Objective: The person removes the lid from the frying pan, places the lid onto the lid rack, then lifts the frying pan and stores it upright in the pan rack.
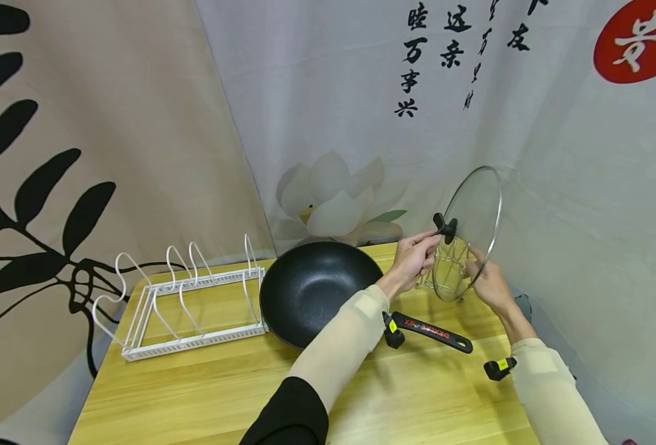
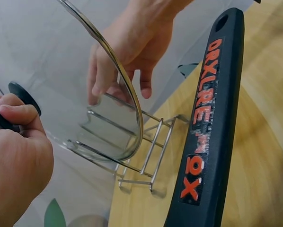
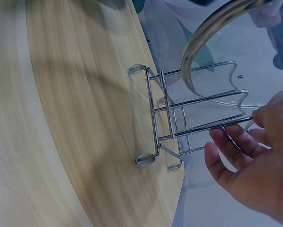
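A round glass lid (image 1: 480, 198) with a metal rim stands nearly on edge in the air at the right. My left hand (image 1: 412, 262) grips its black knob (image 1: 446, 228); in the left wrist view, the fingers wrap around that knob. Behind the lower part of the glass is a small metal wire rack (image 3: 172, 105), its feet on the table. My right hand (image 3: 255, 158) holds the upper wire loops of this rack between thumb and fingers. The lid's lower edge overlaps the rack in the left wrist view.
A black wok (image 1: 319, 290) sits mid-table, its long handle (image 1: 433, 332) pointing right, below the left wrist. On its left lies a white rack (image 1: 194, 343) with several upright loops. Printed curtains (image 1: 328, 123) hang behind the wooden table (image 1: 194, 395).
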`<state>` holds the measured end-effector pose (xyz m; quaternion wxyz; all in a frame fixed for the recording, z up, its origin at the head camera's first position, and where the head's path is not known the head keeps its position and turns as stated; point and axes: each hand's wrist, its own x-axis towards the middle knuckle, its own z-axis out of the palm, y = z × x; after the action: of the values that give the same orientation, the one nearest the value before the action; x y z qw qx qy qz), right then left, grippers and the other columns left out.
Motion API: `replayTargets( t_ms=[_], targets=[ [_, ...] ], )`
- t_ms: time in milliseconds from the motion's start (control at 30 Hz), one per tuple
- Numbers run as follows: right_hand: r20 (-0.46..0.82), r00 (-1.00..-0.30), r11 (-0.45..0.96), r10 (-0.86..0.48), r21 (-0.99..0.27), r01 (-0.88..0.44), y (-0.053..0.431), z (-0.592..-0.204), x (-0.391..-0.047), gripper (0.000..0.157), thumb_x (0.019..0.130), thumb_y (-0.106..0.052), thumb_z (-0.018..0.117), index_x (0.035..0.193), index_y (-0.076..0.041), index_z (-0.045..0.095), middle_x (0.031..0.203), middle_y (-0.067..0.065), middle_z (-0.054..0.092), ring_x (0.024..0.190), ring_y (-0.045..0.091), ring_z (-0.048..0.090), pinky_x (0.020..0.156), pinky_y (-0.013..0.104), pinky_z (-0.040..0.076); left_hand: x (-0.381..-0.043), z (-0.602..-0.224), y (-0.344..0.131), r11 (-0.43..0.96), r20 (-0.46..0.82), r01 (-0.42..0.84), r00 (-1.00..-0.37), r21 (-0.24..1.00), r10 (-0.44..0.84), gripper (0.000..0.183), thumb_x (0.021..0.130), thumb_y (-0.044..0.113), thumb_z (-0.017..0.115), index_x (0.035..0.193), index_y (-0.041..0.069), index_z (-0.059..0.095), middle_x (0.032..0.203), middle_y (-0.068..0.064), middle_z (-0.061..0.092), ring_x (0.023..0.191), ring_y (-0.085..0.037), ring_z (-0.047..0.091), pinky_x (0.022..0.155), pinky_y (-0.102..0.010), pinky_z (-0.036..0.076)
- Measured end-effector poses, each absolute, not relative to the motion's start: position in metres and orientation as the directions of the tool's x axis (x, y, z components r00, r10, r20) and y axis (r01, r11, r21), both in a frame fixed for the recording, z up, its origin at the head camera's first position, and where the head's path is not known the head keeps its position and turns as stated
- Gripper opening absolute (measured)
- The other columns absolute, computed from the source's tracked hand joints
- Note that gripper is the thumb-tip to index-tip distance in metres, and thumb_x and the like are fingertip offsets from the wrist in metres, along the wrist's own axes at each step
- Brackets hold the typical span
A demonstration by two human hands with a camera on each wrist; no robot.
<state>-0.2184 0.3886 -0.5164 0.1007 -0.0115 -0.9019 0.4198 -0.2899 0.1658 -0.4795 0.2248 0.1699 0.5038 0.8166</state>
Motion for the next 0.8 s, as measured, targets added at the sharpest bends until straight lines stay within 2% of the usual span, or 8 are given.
replayTargets(
  t_ms=[200,533,633,800],
  targets=[
    [0.167,-0.979,0.644,0.114,-0.763,-0.055,0.39,-0.518,-0.219,0.059,0.123,-0.023,0.039,0.175,0.004,0.031,0.118,0.037,0.074,0.098,0.024,0.077,0.082,0.034,0.058,-0.291,-0.484,0.167,-0.374,0.033,-0.201,-0.845,0.906,0.534,0.053,0.115,0.024,0.065,0.166,0.012,0.057,0.072,0.01,0.046,0.051,-0.004,0.035,0.046,-0.018,0.032],
    [0.193,-0.976,0.629,0.105,-0.773,-0.085,0.391,-0.521,-0.219,0.06,0.123,-0.023,0.041,0.174,0.008,0.031,0.113,0.032,0.072,0.085,-0.004,0.065,0.075,0.025,0.059,-0.29,-0.494,0.171,-0.353,0.01,-0.208,-0.85,0.912,0.527,0.05,0.114,0.025,0.068,0.162,0.013,0.063,0.072,0.01,0.047,0.051,-0.004,0.035,0.048,-0.02,0.03],
    [0.195,-0.975,0.633,0.107,-0.77,-0.085,0.391,-0.521,-0.219,0.06,0.123,-0.025,0.041,0.173,0.008,0.033,0.113,0.035,0.072,0.084,-0.002,0.066,0.074,0.025,0.06,-0.291,-0.494,0.171,-0.363,0.001,-0.223,-0.851,0.905,0.525,0.05,0.114,0.025,0.068,0.162,0.014,0.062,0.071,0.01,0.047,0.051,-0.004,0.035,0.049,-0.021,0.031],
    [0.183,-0.975,0.657,0.127,-0.752,-0.056,0.389,-0.521,-0.22,0.061,0.124,-0.03,0.041,0.174,0.003,0.035,0.114,0.033,0.075,0.096,0.021,0.076,0.083,0.031,0.055,-0.294,-0.494,0.169,-0.346,-0.008,-0.219,-0.855,0.912,0.519,0.051,0.114,0.027,0.068,0.163,0.016,0.061,0.069,0.011,0.047,0.051,-0.004,0.036,0.048,-0.019,0.033]
  ],
)
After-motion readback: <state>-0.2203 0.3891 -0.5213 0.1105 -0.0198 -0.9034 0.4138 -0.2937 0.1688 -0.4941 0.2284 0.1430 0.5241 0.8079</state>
